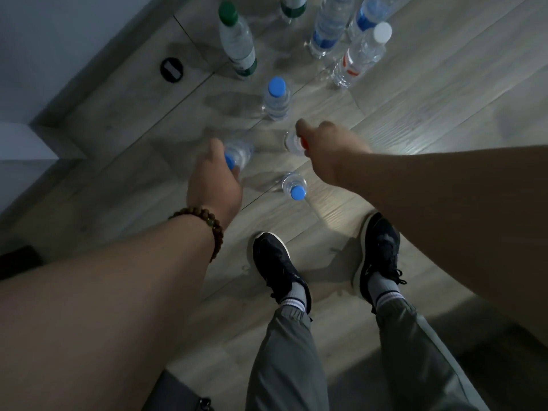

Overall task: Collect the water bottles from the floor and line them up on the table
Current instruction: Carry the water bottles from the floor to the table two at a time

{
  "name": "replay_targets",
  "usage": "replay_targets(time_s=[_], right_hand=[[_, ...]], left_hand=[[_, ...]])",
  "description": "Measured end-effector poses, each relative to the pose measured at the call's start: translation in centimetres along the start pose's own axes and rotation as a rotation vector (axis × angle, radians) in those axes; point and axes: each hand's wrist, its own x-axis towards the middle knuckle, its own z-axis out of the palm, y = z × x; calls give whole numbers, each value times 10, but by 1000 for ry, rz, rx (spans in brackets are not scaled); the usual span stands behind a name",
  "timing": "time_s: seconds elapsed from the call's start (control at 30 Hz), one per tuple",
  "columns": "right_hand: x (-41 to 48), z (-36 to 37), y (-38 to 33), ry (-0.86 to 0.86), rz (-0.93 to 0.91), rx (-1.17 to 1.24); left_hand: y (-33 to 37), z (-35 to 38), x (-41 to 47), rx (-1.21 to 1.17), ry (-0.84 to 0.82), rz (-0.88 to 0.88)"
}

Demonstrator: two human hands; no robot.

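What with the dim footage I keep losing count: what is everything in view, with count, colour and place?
small clear plastic bottles with blue caps: 3; mid-floor, near the shoes, in the left hand
clear plastic bottle showing some red: 1; under the right hand
tall clear bottles with green trim: 2; far left, cut by the top edge
tall clear bottles with blue labels: 2; top right
tall clear bottle with white cap and red label: 1; far right
black round floor fitting: 1; by the wall
grey wood-look floor: 1; under everything
brown beaded bracelet: 1; left wrist
black shoes: 2; bottom centre
hands: 2; left hand grips a blue-capped bottle, right hand grips the one showing red
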Motion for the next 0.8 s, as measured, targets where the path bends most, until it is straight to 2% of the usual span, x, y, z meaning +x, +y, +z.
replay_targets(time_s=[0.33,0.57,0.7,0.8], right_hand=[[-138,-61,19,-13,234,89],[-294,-130,27,11,349,265],[-383,-153,39,70,436,404],[-443,-161,58,124,497,480]], left_hand=[[21,-76,-122,196,-131,53],[87,-144,-237,268,-214,179],[145,-174,-280,369,-328,369],[194,-186,-309,579,-388,577]])
